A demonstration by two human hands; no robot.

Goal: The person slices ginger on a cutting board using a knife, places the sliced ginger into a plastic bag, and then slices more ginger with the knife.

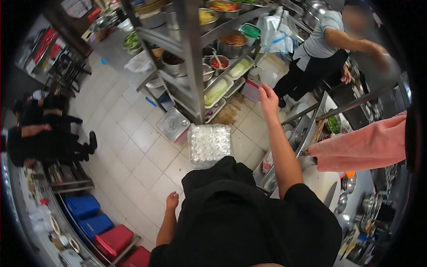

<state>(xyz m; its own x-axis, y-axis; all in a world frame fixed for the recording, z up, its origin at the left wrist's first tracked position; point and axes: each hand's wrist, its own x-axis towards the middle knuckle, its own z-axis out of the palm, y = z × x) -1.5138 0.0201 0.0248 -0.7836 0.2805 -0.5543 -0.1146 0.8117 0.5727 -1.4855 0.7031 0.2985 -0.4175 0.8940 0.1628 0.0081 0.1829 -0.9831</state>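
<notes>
My right hand (268,99) is stretched forward between the steel rack and the counter. Its fingers are pressed together, and what they may hold is too small to tell. My left hand (172,200) hangs low at my left side over the tiled floor, with its fingers curled in and nothing visible in them. A plastic-wrapped pack (210,143) sits on the floor in front of me, touched by neither hand. Beside it lies a lidded clear container (172,125). Trays of pale green vegetables (217,92) rest on the rack's lower shelf.
The steel rack (191,58) holds bowls of food ahead. A co-worker (318,49) stands at the front right by the stove. A pink cloth (360,149) hangs over the right counter. Other people in dark clothes (49,133) and blue bins (82,207) are at the left.
</notes>
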